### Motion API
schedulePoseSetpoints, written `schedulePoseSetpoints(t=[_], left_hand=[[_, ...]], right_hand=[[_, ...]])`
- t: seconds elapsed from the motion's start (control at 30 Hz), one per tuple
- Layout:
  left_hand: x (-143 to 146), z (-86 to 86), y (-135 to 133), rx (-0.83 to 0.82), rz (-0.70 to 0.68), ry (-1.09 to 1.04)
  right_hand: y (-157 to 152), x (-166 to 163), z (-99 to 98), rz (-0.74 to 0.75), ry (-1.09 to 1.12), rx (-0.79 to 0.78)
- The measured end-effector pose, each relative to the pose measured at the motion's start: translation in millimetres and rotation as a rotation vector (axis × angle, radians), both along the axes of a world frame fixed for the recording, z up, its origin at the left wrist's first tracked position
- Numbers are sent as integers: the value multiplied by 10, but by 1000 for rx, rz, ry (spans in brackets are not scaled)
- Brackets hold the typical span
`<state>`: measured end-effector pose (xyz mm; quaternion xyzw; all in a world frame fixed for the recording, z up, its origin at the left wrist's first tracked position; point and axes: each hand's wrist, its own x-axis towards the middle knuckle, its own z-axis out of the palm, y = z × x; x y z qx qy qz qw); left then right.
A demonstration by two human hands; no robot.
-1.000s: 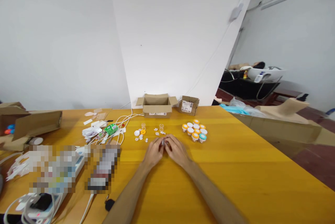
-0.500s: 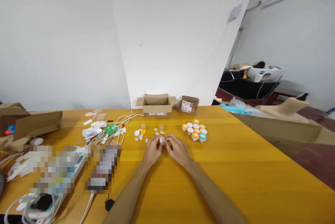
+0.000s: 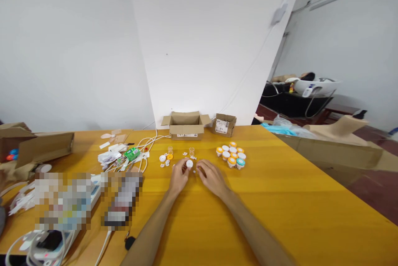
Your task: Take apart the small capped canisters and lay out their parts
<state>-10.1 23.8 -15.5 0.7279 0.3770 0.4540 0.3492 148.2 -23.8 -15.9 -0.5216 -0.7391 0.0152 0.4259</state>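
Observation:
Near the middle of the table, my left hand [image 3: 179,176] pinches a small white round lid [image 3: 189,163] between thumb and fingers. My right hand [image 3: 212,176] is just to the right, apart from the lid. Its fingers are curled with the tips together; anything between them is too small to make out. A tiny white piece [image 3: 194,171] lies on the wood between both hands. Beyond them stand two small clear jars, one [image 3: 192,151] straight ahead and another [image 3: 170,150] to the left. White lid [image 3: 162,158], orange lid [image 3: 169,157] and small printed pieces [image 3: 167,162] lie nearby.
Several capped jars [image 3: 231,155] with orange, white and teal lids cluster to the right. An open cardboard box [image 3: 186,130] and a smaller box [image 3: 224,125] stand by the wall. Cables, a green packet [image 3: 132,154], a phone [image 3: 122,199] and a power strip [image 3: 90,203] occupy the left.
My left hand has shifted slightly left with the lid, which now shows a flatter white face. The gap between my hands has widened, and a tiny white piece shows there.

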Motion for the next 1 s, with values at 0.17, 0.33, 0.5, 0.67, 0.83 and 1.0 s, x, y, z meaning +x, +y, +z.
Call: schedulePoseSetpoints(t=[0.17, 0.33, 0.5, 0.67, 0.83, 1.0], left_hand=[[22, 54, -77, 71, -81, 55], [13, 79, -131, 132, -105, 121], [5, 45, -109, 104, -91, 146], [0, 27, -82, 52, -19, 187], [6, 32, -85, 92, 23, 286], [-7, 9, -83, 122, 37, 308]], right_hand=[[16, -75, 25, 57, 281, -98], [68, -137, -14, 54, 470, -184], [93, -155, -29, 42, 547, -218], [67, -152, 18, 65, 508, -189], [87, -108, 14, 2, 401, -78], [161, -62, -29, -109, 135, -4]])
